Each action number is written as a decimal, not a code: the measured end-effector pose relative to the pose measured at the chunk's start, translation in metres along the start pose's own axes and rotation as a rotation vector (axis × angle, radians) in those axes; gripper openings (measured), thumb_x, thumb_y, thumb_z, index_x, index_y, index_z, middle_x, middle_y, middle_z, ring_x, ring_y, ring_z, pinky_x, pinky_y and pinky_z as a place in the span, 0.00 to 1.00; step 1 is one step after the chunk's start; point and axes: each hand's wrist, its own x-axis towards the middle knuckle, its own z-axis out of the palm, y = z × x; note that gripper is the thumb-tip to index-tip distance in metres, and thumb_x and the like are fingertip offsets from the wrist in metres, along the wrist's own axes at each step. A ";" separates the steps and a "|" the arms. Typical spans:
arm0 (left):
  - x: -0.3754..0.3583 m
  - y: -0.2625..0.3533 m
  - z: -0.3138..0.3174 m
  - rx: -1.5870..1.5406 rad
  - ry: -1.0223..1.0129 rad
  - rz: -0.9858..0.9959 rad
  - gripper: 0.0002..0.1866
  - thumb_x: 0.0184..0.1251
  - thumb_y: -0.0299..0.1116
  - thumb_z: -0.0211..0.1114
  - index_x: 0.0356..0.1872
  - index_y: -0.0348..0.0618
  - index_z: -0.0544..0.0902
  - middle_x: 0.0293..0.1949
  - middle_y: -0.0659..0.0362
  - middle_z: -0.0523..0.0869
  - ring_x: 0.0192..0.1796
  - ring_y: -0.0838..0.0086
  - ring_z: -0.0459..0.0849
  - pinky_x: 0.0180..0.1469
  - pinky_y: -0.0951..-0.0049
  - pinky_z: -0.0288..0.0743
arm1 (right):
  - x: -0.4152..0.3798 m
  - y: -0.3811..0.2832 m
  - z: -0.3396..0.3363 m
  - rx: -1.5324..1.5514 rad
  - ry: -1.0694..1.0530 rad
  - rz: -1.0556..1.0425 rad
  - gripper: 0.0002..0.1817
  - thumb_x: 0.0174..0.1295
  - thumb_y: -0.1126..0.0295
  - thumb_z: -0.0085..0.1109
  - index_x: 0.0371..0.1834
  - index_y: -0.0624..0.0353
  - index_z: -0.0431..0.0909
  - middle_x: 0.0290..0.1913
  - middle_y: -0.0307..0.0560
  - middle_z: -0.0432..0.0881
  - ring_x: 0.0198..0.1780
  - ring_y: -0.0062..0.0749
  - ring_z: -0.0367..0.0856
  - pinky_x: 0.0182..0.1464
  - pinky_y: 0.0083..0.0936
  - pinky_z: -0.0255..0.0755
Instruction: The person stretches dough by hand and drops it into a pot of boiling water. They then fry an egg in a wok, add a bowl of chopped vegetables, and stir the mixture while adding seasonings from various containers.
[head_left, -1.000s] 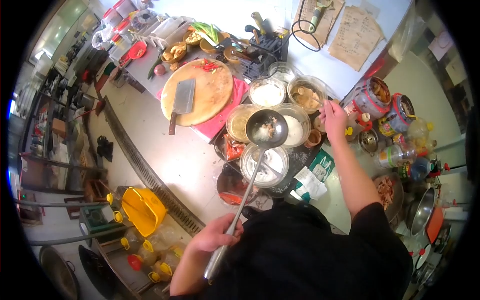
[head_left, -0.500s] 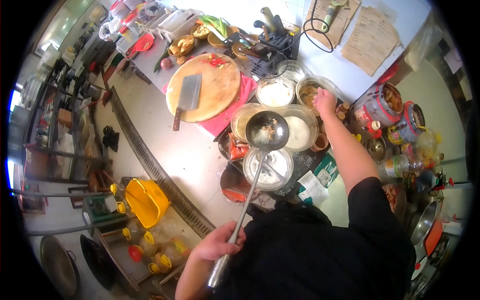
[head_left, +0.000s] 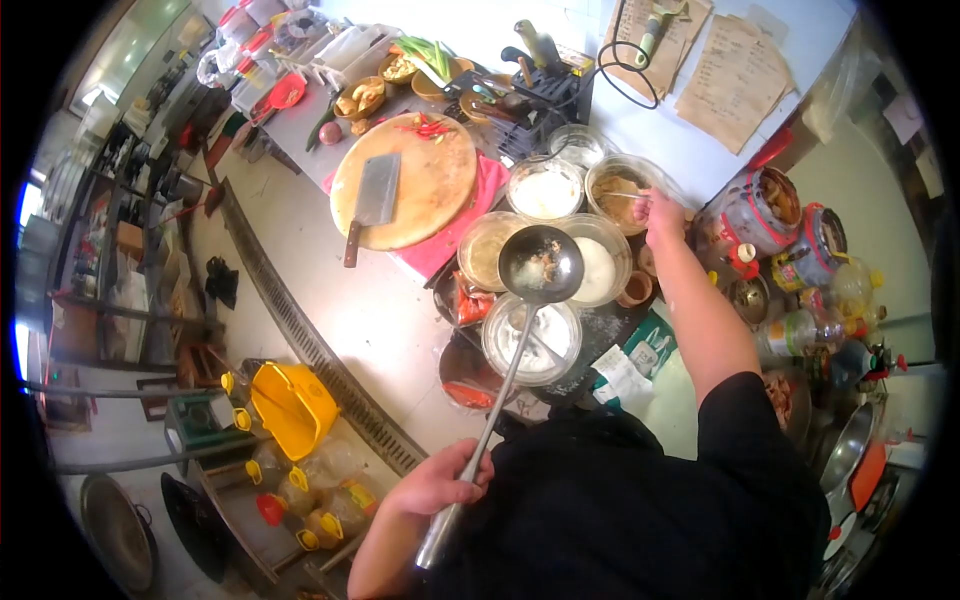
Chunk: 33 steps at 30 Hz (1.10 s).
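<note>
My left hand is wrapped round the metal handle of a long ladle. The ladle's dark bowl holds a little white and brown seasoning and hangs over several round tubs. In my right hand is the handle of a small spoon, whose head is in a tub of brown powder. Beside it stand a tub of white powder and another white-filled tub. Nearest my body is a tub of white contents with a spoon in it.
A cleaver lies on a round chopping board with cut red chillies. A knife rack stands behind the tubs. Large jars and bottles are at the right. A yellow bucket stands at the lower left.
My right hand has drawn up and slightly right from inside the brown powder tub, and the small spoon now shows. The ladle has shifted slightly in view.
</note>
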 end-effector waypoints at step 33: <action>-0.081 -0.029 -0.052 -0.085 0.119 0.207 0.16 0.43 0.20 0.63 0.36 0.39 0.70 0.31 0.60 0.73 0.33 0.76 0.75 0.36 0.78 0.70 | -0.290 0.078 -0.007 -0.854 -0.533 -0.273 0.13 0.66 0.67 0.52 0.36 0.67 0.79 0.23 0.45 0.80 0.20 0.21 0.76 0.25 0.19 0.70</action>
